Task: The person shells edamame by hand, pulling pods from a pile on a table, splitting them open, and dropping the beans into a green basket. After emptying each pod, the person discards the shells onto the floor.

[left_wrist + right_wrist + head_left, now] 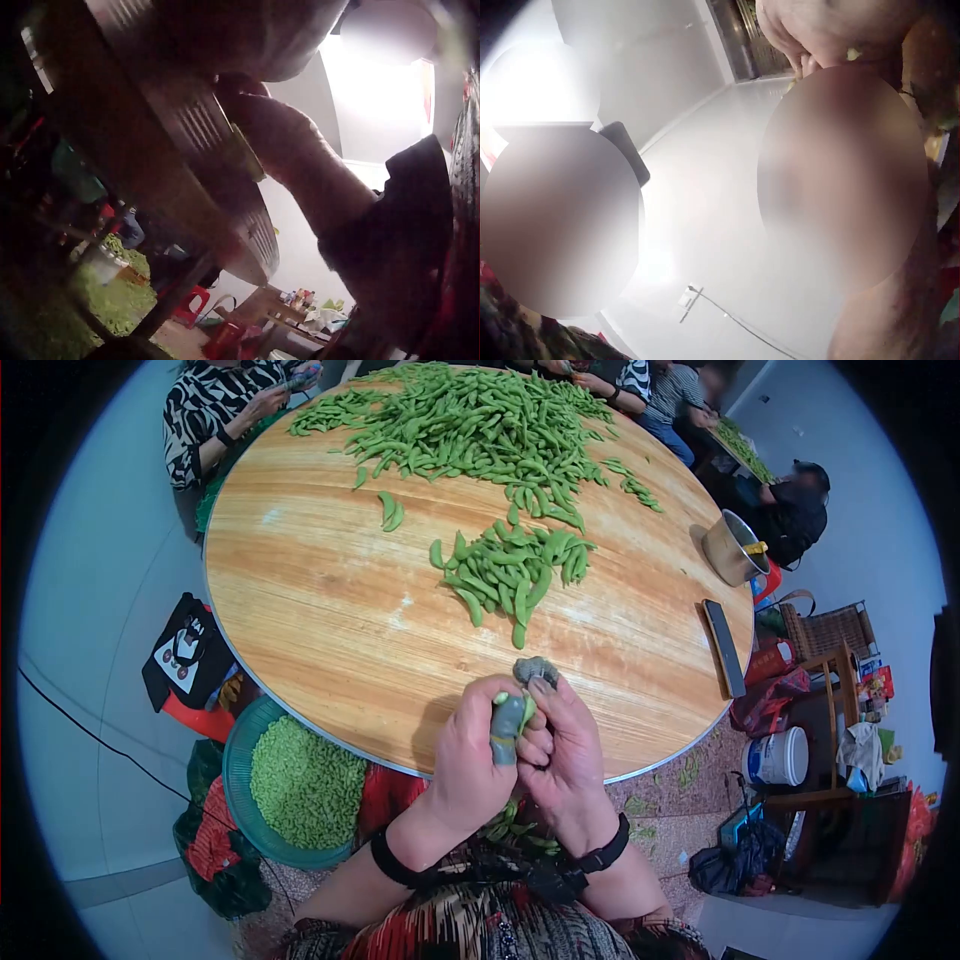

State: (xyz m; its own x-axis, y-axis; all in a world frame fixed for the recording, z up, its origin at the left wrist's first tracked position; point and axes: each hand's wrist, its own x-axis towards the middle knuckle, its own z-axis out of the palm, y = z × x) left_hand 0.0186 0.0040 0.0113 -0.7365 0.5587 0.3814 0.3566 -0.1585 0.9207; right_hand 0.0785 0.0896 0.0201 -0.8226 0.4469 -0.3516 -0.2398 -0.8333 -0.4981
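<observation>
Over the near edge of the round wooden table, my left hand (pixel 468 745) and right hand (pixel 568 745) meet. Between them is a green edamame pod (pixel 529 708), mostly hidden by the fingers. My left hand grips it with a grey-green cover (pixel 508 728) on the thumb. The right hand pinches the pod from the other side; a dark grey cover (pixel 535 670) shows at its fingertip. Just beyond lies a small pile of pods (pixel 510 572). In the wrist views the hands are dark or partly blurred, and the pod is largely hidden.
A large heap of pods (pixel 480 425) covers the table's (pixel 300 590) far side. Below its left edge, a teal basket (pixel 235 770) holds shelled beans. A phone (pixel 724 648) and metal cup (pixel 730 552) sit at the right. Other people sit around the far side.
</observation>
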